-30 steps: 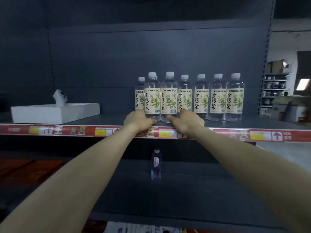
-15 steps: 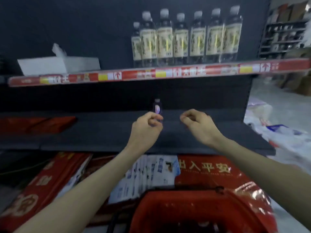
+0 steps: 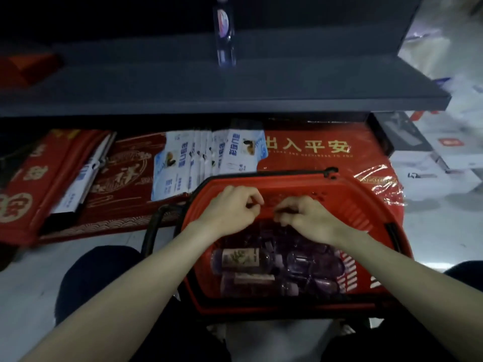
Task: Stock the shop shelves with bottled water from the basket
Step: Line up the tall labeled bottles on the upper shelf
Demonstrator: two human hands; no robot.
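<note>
Inventory: Entry one, far left: red floor mats [image 3: 31,184], then white packets [image 3: 206,158], lying below the dark shelf [image 3: 261,84]. Not your stock.
Picker: And on the shelf?
Inventory: Entry two: one lone bottle [image 3: 224,35], upright, well apart from your hands.
Picker: Hands?
Inventory: Entry three: your left hand [image 3: 230,210], fingers loosely curled, holding nothing, over the red basket [image 3: 360,205]. Entry four: bottled water [image 3: 240,259], lying flat in the basket under your wrists. The count is unclear in the dim light. Entry five: your right hand [image 3: 305,220], just beside the left, likewise curled and empty.
Picker: Method?
Inventory: Spread your fingers before you reach down. Take top bottles by the body, one per hand, and lift them free of their neighbours so nothing rolls. Clear the basket rim before you rise.
</note>
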